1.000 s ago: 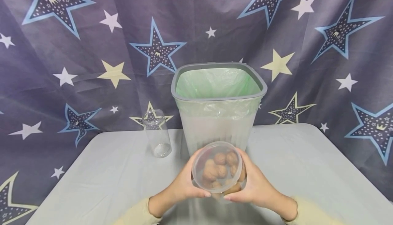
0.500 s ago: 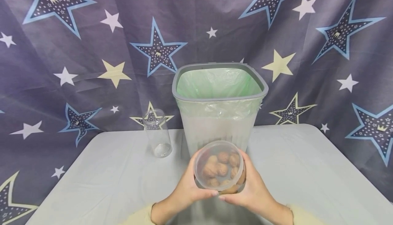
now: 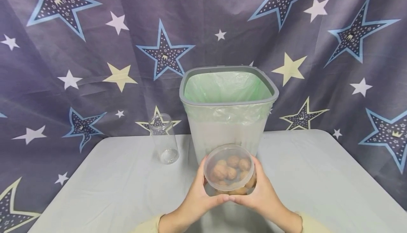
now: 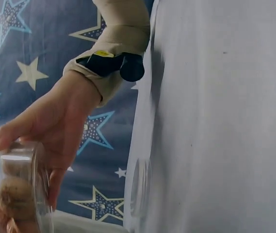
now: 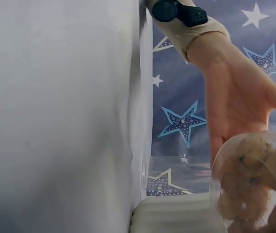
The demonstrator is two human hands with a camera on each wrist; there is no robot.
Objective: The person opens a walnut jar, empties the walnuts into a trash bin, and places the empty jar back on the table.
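Observation:
A clear plastic jar with a translucent lid (image 3: 233, 151) is held in front of the bin, with several walnuts (image 3: 224, 172) showing through. My left hand (image 3: 200, 197) grips its left side, and my right hand (image 3: 262, 194) grips its right side. Both thumbs meet at the near side of the jar in the head view. In the left wrist view, my left hand (image 4: 60, 121) curls round the jar wall (image 4: 40, 165), above the table. From the right wrist view, walnuts (image 5: 249, 179) fill much of the jar beside my right palm (image 5: 235, 92).
Behind the jar stands a pale bin with a grey rim (image 3: 229, 103) and a green-tinted bag liner (image 3: 227, 88). An upright clear cylinder (image 3: 163, 137) stands left of it on the grey-white table (image 3: 127, 180). A star-patterned curtain (image 3: 203, 24) hangs close behind.
The jar has shifted slightly right and up in the head view, its lid tipping a little away. My thumbs have come together, and the walnuts have shifted slightly inside.

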